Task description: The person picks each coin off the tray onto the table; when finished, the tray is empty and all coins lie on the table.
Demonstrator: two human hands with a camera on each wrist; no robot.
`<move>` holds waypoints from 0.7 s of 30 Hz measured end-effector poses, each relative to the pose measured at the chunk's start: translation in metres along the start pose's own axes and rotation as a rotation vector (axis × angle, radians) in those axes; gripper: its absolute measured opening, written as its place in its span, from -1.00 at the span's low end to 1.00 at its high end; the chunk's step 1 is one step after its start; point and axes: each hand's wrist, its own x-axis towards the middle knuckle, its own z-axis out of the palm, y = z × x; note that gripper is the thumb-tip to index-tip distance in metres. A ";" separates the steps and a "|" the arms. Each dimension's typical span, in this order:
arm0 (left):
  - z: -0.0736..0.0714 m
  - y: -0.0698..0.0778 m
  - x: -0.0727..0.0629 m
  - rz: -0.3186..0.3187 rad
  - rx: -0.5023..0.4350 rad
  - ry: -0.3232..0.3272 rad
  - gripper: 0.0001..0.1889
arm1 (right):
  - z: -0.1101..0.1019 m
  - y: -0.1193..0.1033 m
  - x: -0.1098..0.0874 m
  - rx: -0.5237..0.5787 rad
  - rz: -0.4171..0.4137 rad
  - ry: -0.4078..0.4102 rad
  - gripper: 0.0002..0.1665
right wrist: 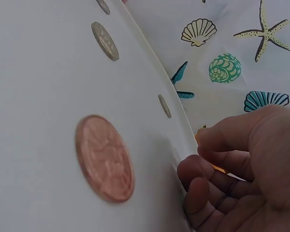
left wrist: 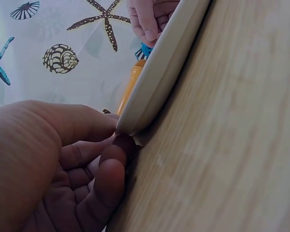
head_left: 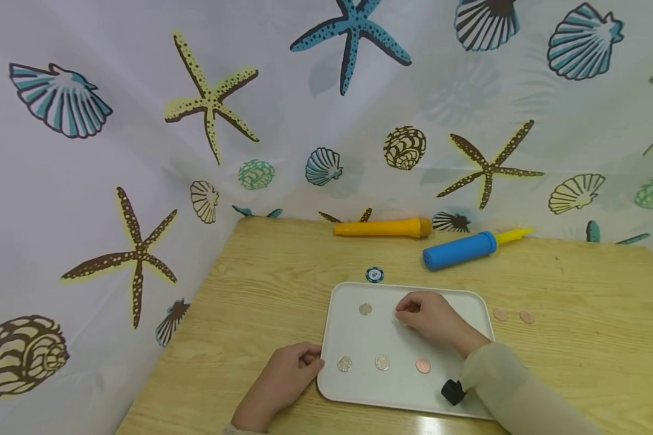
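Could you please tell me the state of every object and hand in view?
White tray: lying on the table, coins on it.
Left hand: pinching the tray's left edge.
Right hand: over the tray, fingers curled; whether holding something is unclear.
Three silver coins: flat on the tray.
Copper coin: flat on the tray.
Two more copper coins: flat on the table.
Poker chip: flat on the table.
Orange tube: lying sideways.
Blue-yellow pump: lying sideways.

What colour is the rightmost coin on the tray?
The coin is copper-coloured, a reddish brown; the right wrist view shows it best.
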 end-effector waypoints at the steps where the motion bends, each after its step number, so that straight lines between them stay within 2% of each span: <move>1: 0.000 0.000 0.000 -0.001 0.000 -0.001 -0.68 | 0.002 0.000 0.002 0.004 0.002 -0.002 -0.91; 6: 0.000 0.003 -0.002 -0.005 -0.001 0.002 -0.68 | 0.007 -0.002 0.009 0.009 0.008 -0.010 -0.91; 15: -0.003 0.004 -0.004 -0.002 -0.012 0.009 -0.69 | 0.019 -0.008 0.022 -0.007 -0.053 -0.010 -0.91; 21: -0.003 0.003 -0.003 0.003 -0.003 0.001 -0.68 | 0.023 -0.014 0.027 -0.014 -0.045 -0.017 -0.88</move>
